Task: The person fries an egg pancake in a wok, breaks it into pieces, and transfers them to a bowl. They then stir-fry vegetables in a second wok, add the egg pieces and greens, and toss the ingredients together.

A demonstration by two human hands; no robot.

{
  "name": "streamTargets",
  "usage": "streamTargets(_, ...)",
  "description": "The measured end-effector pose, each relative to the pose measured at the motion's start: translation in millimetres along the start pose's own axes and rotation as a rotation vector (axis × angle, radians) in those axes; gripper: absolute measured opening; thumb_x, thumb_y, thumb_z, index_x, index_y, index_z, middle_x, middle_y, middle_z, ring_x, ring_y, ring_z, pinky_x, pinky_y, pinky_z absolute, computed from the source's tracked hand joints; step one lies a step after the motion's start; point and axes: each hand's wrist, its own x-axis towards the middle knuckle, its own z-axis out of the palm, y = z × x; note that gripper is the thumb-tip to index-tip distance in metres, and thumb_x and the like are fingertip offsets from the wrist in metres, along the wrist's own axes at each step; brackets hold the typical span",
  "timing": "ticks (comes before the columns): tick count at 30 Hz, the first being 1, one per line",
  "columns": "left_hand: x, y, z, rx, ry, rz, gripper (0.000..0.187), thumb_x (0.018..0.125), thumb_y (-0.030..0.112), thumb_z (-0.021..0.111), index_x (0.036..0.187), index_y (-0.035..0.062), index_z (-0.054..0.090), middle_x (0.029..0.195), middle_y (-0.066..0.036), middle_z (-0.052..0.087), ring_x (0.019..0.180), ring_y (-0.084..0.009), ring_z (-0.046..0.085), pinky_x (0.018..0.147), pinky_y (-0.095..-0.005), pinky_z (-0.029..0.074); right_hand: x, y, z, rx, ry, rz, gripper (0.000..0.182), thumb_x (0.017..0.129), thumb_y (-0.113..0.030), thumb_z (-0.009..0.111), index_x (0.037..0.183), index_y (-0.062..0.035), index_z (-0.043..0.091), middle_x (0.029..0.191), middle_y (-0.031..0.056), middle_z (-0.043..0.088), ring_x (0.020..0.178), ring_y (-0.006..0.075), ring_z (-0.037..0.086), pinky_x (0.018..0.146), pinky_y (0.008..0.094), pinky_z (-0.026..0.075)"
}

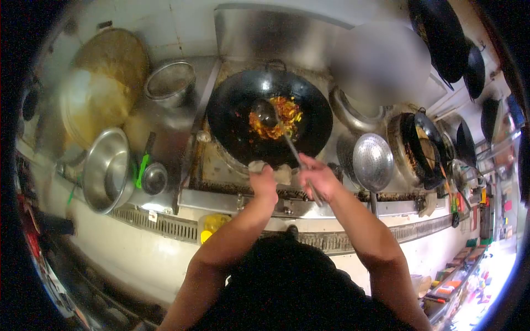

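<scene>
A large black wok (232,107) sits on the stove burner in front of me, with orange, yellow and red chopped food (284,118) in its middle. My left hand (264,181) grips the wok's near rim through a pale cloth (282,172). My right hand (318,177) is closed around the long metal handle of a ladle (265,112), whose dark bowl rests in the food.
Left of the stove stand a steel bowl (106,170), a small steel cup (154,178), a steel pot (170,83) and a big round lid (105,83). Right of the wok hang a perforated strainer (372,161) and a second blackened wok (419,146). More woks hang top right.
</scene>
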Motion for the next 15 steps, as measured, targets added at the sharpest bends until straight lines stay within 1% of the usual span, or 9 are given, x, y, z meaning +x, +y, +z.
streamTargets(2, -20.8, 29.4, 5.8, -0.038, 0.044, -0.137, 0.034, 0.077, 0.012, 0.053, 0.106, -0.0035, 0.047, 0.098, -0.013, 0.055, 0.085, -0.0229, 0.053, 0.073, -0.0342, 0.043, -28.0, 10.9, 4.5, 0.098, -0.045, 0.051, 0.066, 0.073, 0.003, 0.048, 0.135, -0.0043, 0.026, 0.059, 0.0077, 0.051, 0.038, 0.0154, 0.045, 0.033, 0.0269, 0.034)
streamTargets(3, -13.2, 24.9, 6.7, -0.044, 0.046, -0.140, 0.034, 0.077, 0.012, 0.053, 0.106, -0.0035, 0.047, 0.098, -0.013, 0.055, 0.085, -0.0229, 0.053, 0.073, -0.0342, 0.043, -33.4, 14.2, 3.9, 0.197, -0.092, 0.103, 0.066, 0.073, 0.003, 0.049, 0.135, -0.0041, 0.026, 0.060, 0.0081, 0.051, 0.037, 0.0157, 0.045, 0.033, 0.0268, 0.033)
streamTargets(5, 4.1, 4.8, -1.4, 0.065, 0.011, -0.049, 0.038, 0.077, 0.014, 0.054, 0.108, -0.0069, 0.044, 0.101, -0.016, 0.055, 0.088, -0.0254, 0.053, 0.079, -0.0346, 0.041, -24.1, 24.8, 2.7, 0.214, -0.043, 0.102, 0.068, 0.072, 0.002, 0.049, 0.135, -0.0050, 0.025, 0.059, 0.0076, 0.051, 0.038, 0.0159, 0.045, 0.033, 0.0261, 0.033)
streamTargets(7, 14.8, -5.5, -6.7, 0.065, 0.005, -0.047, 0.041, 0.078, 0.015, 0.054, 0.110, -0.0076, 0.043, 0.103, -0.017, 0.054, 0.090, -0.0260, 0.052, 0.080, -0.0352, 0.041, -14.2, 22.9, 14.9, -0.055, 0.187, -0.021, 0.069, 0.072, 0.003, 0.048, 0.136, -0.0063, 0.024, 0.058, 0.0070, 0.050, 0.038, 0.0160, 0.045, 0.034, 0.0261, 0.033)
streamTargets(8, 17.8, -8.0, -6.7, 0.055, 0.007, -0.054, 0.044, 0.078, 0.016, 0.055, 0.111, -0.0084, 0.041, 0.104, -0.018, 0.054, 0.092, -0.0265, 0.052, 0.081, -0.0358, 0.041, -12.2, 26.9, 15.9, 0.056, 0.214, -0.072, 0.070, 0.072, 0.003, 0.047, 0.137, -0.0065, 0.022, 0.057, 0.0067, 0.049, 0.040, 0.0151, 0.045, 0.036, 0.0259, 0.034)
streamTargets(9, 16.2, -8.2, -6.4, 0.059, 0.009, -0.060, 0.044, 0.078, 0.016, 0.055, 0.111, -0.0084, 0.041, 0.104, -0.018, 0.054, 0.092, -0.0265, 0.052, 0.081, -0.0358, 0.041, -6.9, 32.2, 8.4, 0.057, 0.217, -0.065, 0.070, 0.072, 0.003, 0.047, 0.137, -0.0065, 0.022, 0.057, 0.0067, 0.049, 0.040, 0.0151, 0.045, 0.036, 0.0259, 0.034)
streamTargets(12, 14.5, -10.1, -6.8, 0.053, 0.056, -0.018, 0.048, 0.078, 0.018, 0.055, 0.115, -0.0089, 0.038, 0.110, -0.018, 0.051, 0.095, -0.0256, 0.051, 0.081, -0.0348, 0.041, -9.9, 33.0, -9.7, -0.061, 0.214, -0.129, 0.068, 0.073, 0.003, 0.046, 0.136, -0.0057, 0.023, 0.058, 0.0068, 0.049, 0.040, 0.0141, 0.045, 0.037, 0.0253, 0.034)
streamTargets(14, 20.0, -13.2, -10.2, 0.054, -0.034, -0.033, 0.051, 0.078, 0.018, 0.056, 0.117, -0.0077, 0.036, 0.112, -0.017, 0.049, 0.096, -0.0247, 0.050, 0.079, -0.0339, 0.042, -37.5, 13.6, -5.7, -0.078, 0.035, 0.023, 0.067, 0.072, 0.004, 0.047, 0.135, -0.0050, 0.026, 0.058, 0.0069, 0.049, 0.039, 0.0133, 0.044, 0.037, 0.0252, 0.035)
streamTargets(15, 23.6, -16.8, -12.0, 0.058, -0.034, -0.037, 0.051, 0.078, 0.018, 0.056, 0.117, -0.0077, 0.036, 0.112, -0.017, 0.049, 0.096, -0.0247, 0.050, 0.079, -0.0339, 0.042, -48.5, 13.8, -3.6, -0.075, 0.038, 0.027, 0.067, 0.072, 0.004, 0.047, 0.135, -0.0050, 0.026, 0.058, 0.0069, 0.049, 0.039, 0.0133, 0.044, 0.037, 0.0252, 0.035)
